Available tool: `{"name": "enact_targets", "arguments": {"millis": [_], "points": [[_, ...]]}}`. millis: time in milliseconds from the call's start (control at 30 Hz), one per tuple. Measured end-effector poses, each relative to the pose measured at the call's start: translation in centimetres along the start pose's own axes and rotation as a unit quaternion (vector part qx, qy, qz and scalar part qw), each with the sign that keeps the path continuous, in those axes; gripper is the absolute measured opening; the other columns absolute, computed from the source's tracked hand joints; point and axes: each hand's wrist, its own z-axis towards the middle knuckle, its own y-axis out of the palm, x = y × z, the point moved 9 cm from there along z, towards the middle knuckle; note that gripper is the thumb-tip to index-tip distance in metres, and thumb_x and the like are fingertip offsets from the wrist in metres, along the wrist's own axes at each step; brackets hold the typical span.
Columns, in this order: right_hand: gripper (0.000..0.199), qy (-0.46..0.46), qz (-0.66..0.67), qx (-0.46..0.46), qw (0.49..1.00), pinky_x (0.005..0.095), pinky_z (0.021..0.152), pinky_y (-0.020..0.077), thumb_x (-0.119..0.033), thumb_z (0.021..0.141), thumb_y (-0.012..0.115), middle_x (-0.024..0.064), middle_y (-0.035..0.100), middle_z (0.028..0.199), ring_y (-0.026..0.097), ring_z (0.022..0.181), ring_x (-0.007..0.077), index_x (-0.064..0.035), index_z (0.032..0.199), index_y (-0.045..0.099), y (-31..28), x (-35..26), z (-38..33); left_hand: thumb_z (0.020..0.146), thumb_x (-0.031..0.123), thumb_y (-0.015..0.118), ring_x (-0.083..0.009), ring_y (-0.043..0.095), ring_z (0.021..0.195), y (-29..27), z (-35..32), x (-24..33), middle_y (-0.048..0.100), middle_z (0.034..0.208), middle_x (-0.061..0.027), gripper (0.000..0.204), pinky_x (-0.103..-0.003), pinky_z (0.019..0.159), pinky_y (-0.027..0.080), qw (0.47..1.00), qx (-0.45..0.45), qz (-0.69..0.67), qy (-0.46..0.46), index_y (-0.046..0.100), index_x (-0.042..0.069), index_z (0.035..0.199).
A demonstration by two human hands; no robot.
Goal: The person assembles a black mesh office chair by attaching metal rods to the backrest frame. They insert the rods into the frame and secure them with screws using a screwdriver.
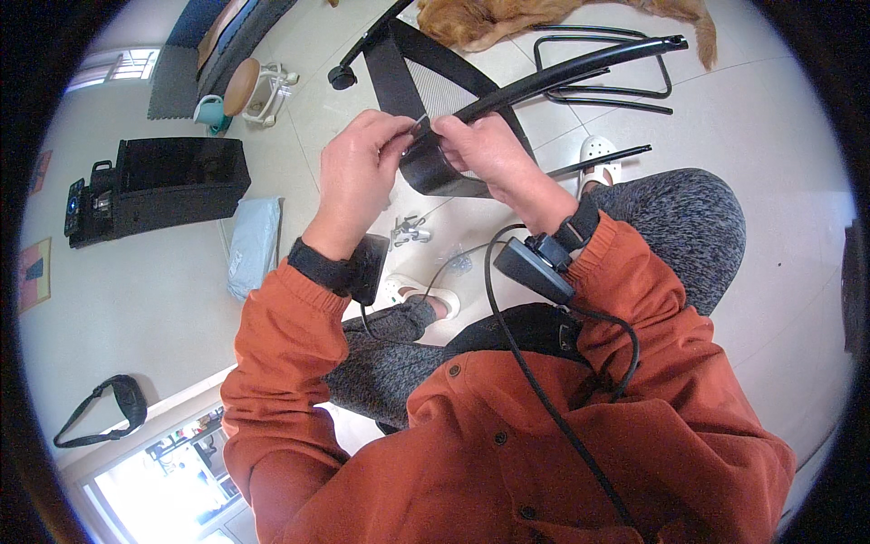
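Note:
My left hand [358, 163] is closed in a pinch on a small thin metal piece [421, 124], whose exact kind is too small to tell. My right hand [494, 154] is closed around a black tube [580, 74] where it meets a black chair frame [399, 63] with pale mesh in it. Both hands meet at the rounded corner of this frame, the left thumb and fingers beside the right thumb. What lies under the right fingers is hidden. Below the hands, several loose metal parts [412, 229] lie on the floor, with a clear plastic bag [459, 261] nearby.
A bent black metal frame [616, 104] and a brown dog [489, 20] are at the far side. At left are a black box-shaped appliance [172, 186], a pale blue package [254, 245] and a stool [243, 86]. A black cable [517, 335] crosses my lap.

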Motion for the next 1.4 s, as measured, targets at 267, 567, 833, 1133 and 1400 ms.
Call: {"name": "enact_targets", "arguments": {"millis": [267,567,833,1133,1400], "points": [[0.033,0.017,0.019,0.007,1.000,0.0283,0.046,0.0376,-0.026,0.076,0.058,0.0049,0.054,0.055,0.048,0.048,0.0120,0.0020,0.059,0.058,0.1,0.0,-0.2,0.076,0.003,0.061,-0.0250,0.061,0.072,-0.1,-1.2,1.0,0.060,0.082,-0.0070,0.013,-0.031,0.062,0.049,0.999,0.024,0.009,0.048,0.065,0.008,0.087],[0.033,0.019,-0.001,0.017,1.000,0.0282,0.046,0.0382,-0.026,0.077,0.059,0.0056,0.055,0.054,0.048,0.047,0.0129,0.0030,0.061,0.060,-0.1,-0.1,-0.1,0.085,0.020,0.060,-0.0132,0.052,0.053,0.2,-3.2,-2.2,0.055,0.068,-0.0037,0.019,-0.024,0.047,0.041,0.966,0.097,-0.181,-0.158,0.057,0.002,0.087],[0.035,0.016,-0.018,0.017,1.000,0.0299,0.048,0.0401,-0.028,0.077,0.058,0.0069,0.057,0.056,0.051,0.050,0.0134,0.0043,0.063,0.061,0.0,0.2,-0.2,0.086,0.039,0.059,-0.0062,0.043,0.046,6.5,-6.2,-3.5,0.054,0.063,-0.0013,0.035,-0.017,0.037,0.029,0.655,-0.029,-0.574,-0.490,0.053,0.005,0.078],[0.034,0.010,-0.006,0.026,1.000,0.0289,0.052,0.0436,-0.026,0.076,0.058,0.0099,0.061,0.060,0.056,0.052,0.0156,0.0056,0.066,0.063,0.0,0.0,-0.7,0.091,0.020,0.052,-0.0024,0.047,0.051,7.5,-5.1,-1.4,0.061,0.080,-0.0053,0.019,-0.010,0.037,0.033,0.582,-0.004,-0.644,-0.497,0.055,0.001,0.093],[0.035,0.019,0.005,0.023,1.000,0.0298,0.046,0.0394,-0.028,0.075,0.060,0.0071,0.057,0.055,0.050,0.047,0.0145,0.0040,0.060,0.060,-0.6,0.4,0.5,0.090,0.017,0.051,-0.0031,0.046,0.050,6.5,-4.3,-1.8,0.060,0.075,-0.0039,0.016,-0.015,0.039,0.033,0.729,-0.195,-0.507,-0.417,0.053,0.002,0.089]]}}
